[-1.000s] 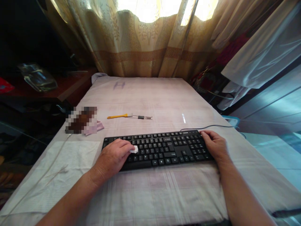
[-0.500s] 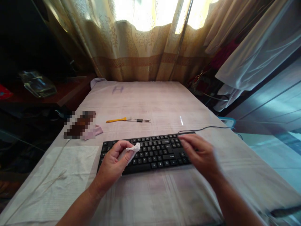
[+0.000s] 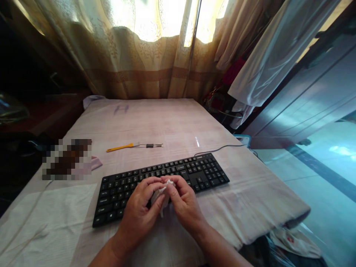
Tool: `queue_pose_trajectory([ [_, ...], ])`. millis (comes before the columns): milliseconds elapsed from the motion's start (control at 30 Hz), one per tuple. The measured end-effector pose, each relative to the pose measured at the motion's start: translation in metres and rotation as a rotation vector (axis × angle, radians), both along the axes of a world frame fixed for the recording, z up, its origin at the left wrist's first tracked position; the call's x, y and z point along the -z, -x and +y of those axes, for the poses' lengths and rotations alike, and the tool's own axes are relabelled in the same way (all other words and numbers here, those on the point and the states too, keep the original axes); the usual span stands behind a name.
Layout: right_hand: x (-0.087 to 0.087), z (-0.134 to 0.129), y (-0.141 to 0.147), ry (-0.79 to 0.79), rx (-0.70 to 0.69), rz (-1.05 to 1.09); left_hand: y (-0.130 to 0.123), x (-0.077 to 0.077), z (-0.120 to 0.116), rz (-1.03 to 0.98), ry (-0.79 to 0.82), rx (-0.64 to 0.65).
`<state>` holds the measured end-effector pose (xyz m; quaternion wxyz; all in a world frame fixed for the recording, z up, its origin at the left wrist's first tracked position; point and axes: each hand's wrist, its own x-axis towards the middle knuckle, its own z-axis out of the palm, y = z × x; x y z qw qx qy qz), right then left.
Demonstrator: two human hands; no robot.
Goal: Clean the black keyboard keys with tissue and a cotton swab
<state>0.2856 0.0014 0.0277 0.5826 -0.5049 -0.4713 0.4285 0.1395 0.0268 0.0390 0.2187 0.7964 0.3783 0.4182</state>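
Observation:
A small white cloth or tissue is pinched between both my hands, over the front edge of a black keyboard. My left hand curls its fingers round the cloth's left side. On the other side, my right hand grips the cloth between thumb and fingers. The keyboard lies at a slant on the cloth-covered table, and my hands hide part of its middle keys. Behind it lie a yellow-handled brush and a thin metal tool with a dark grip.
A pale checked cloth with thin stalks lies at the left front. Beyond it are a pixelated brown item and a folded pink cloth. The keyboard's cable runs off the right edge. Curtains hang behind the table.
My right hand has moved left from the keyboard's right side and taken hold of the cloth beside my left hand. The view has turned to the right.

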Motion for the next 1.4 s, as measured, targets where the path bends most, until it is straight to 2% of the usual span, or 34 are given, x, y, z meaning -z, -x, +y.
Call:
queue_pose_trajectory([
  [133,-0.007,0.0,-0.012,-0.033,-0.016,-0.12,0.024,-0.005,0.01,0.173,-0.192,0.021],
  [267,-0.013,0.007,-0.055,-0.001,0.04,-0.419,0.079,-0.005,0.043,0.278,-0.268,-0.222],
  [367,-0.018,0.017,-0.087,0.043,0.134,-0.658,0.118,0.0,0.068,0.289,-0.156,-0.465],
  [467,-0.023,0.03,-0.095,-0.062,0.034,-0.863,0.136,0.007,0.084,0.187,0.088,-0.588],
  [567,-0.03,0.045,-0.077,-0.176,-0.124,-0.973,0.138,0.015,0.089,0.071,0.2,-0.595],
  [700,-0.037,0.063,-0.04,-0.132,-0.294,-1.125,0.137,0.024,0.089,0.113,0.241,-0.552],
  [833,-0.037,0.074,-0.011,-0.069,-0.381,-1.188,0.138,0.026,0.086,0.185,0.29,-0.544],
  [967,-0.028,0.078,0.007,-0.215,-0.448,-1.23,0.138,0.026,0.085,0.23,0.307,-0.506],
  [1167,-0.016,0.079,0.013,-0.301,-0.416,-1.351,0.137,0.026,0.082,0.265,0.248,-0.446],
  [1400,-0.019,0.076,-0.001,-0.283,-0.421,-1.341,0.133,0.023,0.079,0.264,0.224,-0.44],
])
